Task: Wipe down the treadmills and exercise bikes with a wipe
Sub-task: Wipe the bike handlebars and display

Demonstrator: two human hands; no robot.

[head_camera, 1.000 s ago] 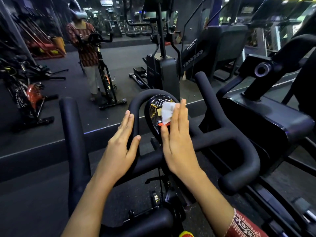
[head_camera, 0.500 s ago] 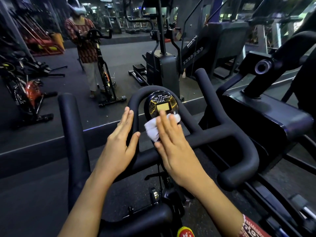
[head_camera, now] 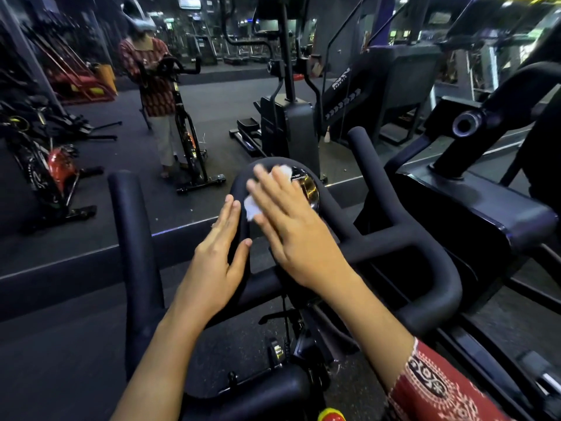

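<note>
An exercise bike's black handlebar (head_camera: 403,241) fills the middle of the view, with a round gold-faced console (head_camera: 308,189) inside its front loop. My right hand (head_camera: 291,226) lies flat with straight fingers over the console, pressing a crumpled white wipe (head_camera: 252,206) against its left side and the loop. The wipe shows at my fingertips and beside my index finger. My left hand (head_camera: 217,262) rests flat on the left side of the loop, fingers straight, thumb on the inner edge.
A wall mirror ahead reflects a person at a bike (head_camera: 188,138). A red-and-black bike (head_camera: 51,174) stands at the left. A black stepper machine (head_camera: 473,205) sits close on the right, an elliptical (head_camera: 288,123) beyond the handlebar. A red-and-yellow knob (head_camera: 331,416) is below.
My right hand has slid with the wipe from the console's lower edge up and to the left across its face. My left hand stays on the loop.
</note>
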